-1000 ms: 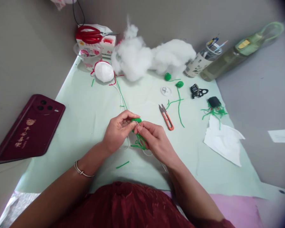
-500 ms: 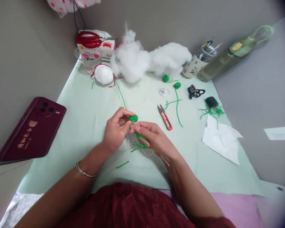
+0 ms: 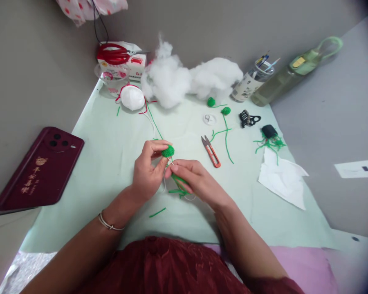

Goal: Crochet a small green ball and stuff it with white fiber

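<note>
My left hand (image 3: 149, 169) is closed, its thumb and fingers pinching a small green crocheted piece (image 3: 168, 151). Close beside it on the right, my right hand (image 3: 194, 175) is also closed, with thumb and forefinger pressed on white yarn (image 3: 171, 161) that runs up to the underside of the piece. Green yarn strands (image 3: 178, 179) hang below the piece, partly covered by my right fingers. A white loop shows under that hand. Whether a thin needle or hook lies inside the right pinch is hidden.
Orange thread snips (image 3: 211, 152) lie right of my hands. Behind are white stuffing (image 3: 168, 83), a white ball (image 3: 132, 98), green crocheted balls (image 3: 226, 110) and a hair clip (image 3: 249, 119). A phone (image 3: 39, 167) lies left; a pen jar (image 3: 248, 83) and bottle (image 3: 282, 77) stand back right.
The green piece has turned slightly and shows more of its face. My right fingers have drawn a little down from it, with white yarn between. The whole view has shifted slightly.
</note>
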`<action>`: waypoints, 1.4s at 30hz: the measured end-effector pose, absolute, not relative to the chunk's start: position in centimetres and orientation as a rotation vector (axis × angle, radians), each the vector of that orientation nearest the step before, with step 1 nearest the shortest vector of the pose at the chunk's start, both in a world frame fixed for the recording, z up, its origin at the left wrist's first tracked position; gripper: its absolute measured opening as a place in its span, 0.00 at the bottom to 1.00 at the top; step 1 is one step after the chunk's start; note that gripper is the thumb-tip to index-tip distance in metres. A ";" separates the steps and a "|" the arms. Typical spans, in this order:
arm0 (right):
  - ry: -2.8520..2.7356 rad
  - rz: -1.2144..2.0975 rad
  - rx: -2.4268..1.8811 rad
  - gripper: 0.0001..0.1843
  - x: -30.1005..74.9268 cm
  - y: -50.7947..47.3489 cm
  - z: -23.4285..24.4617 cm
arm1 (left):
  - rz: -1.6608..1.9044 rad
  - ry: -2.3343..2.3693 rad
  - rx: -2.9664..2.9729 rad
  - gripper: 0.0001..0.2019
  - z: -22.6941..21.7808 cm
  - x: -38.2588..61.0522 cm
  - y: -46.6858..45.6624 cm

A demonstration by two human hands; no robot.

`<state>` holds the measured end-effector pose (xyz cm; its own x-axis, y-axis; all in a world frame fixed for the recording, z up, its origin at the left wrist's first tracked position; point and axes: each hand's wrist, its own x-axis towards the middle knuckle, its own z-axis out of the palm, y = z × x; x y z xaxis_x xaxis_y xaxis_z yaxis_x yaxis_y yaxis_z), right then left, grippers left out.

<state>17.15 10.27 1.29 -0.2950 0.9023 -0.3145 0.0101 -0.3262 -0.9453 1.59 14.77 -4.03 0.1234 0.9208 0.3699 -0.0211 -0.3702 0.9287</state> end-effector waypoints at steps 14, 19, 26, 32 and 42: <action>-1.233 1.742 -1.178 0.20 17.2 10.5 1.6 | 1.431 0.900 1.732 0.06 -4.1 1.4 15.2; -0.906 1.984 -1.050 0.15 17.4 11.0 0.5 | 1.522 0.918 1.800 0.08 -4.0 1.0 15.6; -1.071 1.399 -1.401 0.18 19.3 11.5 0.4 | 1.363 0.917 1.099 0.14 -2.9 1.2 16.1; -1.185 0.467 -1.623 0.19 22.6 12.0 0.2 | 1.133 0.809 0.843 0.13 -2.1 0.9 16.1; -1.087 1.020 -1.456 0.20 17.6 11.3 0.7 | 1.100 0.766 0.850 0.12 -2.3 1.5 15.7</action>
